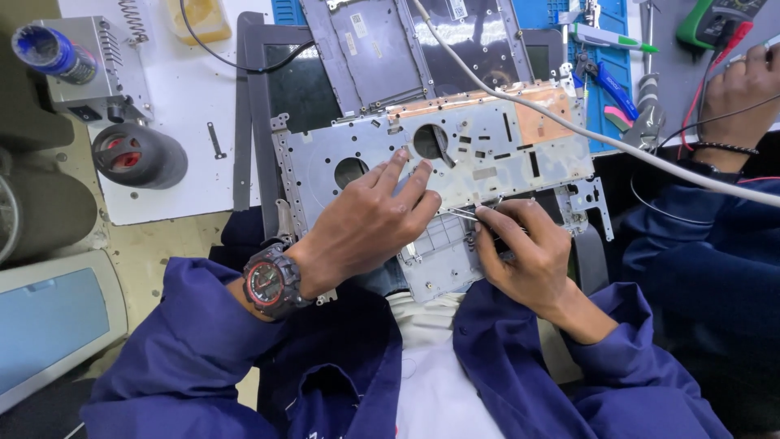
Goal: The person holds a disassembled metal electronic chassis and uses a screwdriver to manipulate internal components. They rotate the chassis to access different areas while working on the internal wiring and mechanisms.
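A grey laptop palmrest frame (487,146), underside up with round holes and a copper foil strip along its far edge, rests against my lap and the bench edge. My left hand (370,223), with a black and red wristwatch (268,280), lies on the frame, its fingers spread near the round holes. My right hand (524,252) grips thin metal tweezers (467,214), their tips touching the frame's lower middle. Both sleeves are dark blue.
Another laptop shell (382,57) and a dark panel (292,89) lie behind the frame. A white cable (617,142) crosses over it. A blue mat with pliers (613,89) is at the right, where another person's hand (743,85) works. A soldering station (89,65) stands left.
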